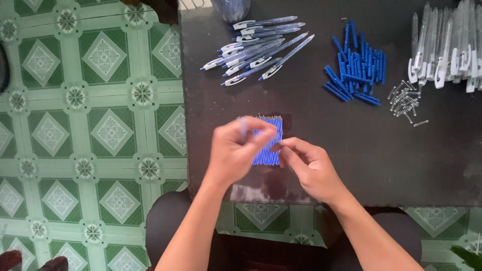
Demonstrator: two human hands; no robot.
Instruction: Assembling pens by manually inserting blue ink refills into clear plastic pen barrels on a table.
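Green patterned floor tiles [90, 125] are seen to the left of a dark table [341, 165], viewed from above. At the near edge, approx. centre, the left hand [236, 148] is held closed in a pinch; what is gripped is blurred, poss. a thin blue piece, and can't be told for sure. The right hand [309, 168] is curled, w/ thumb and forefinger pinched together at the edge of a flat bundle of blue refills [268, 140], which lies on the table beneath and between both hands. Farther back, a fan of assembled blue-and-white pens [258, 52] is laid out; to its right a heap of short blue parts [356, 65], then a small pile of metal springs [405, 98], and clear pen barrels w/ white clips [447, 45] at the far right corner.
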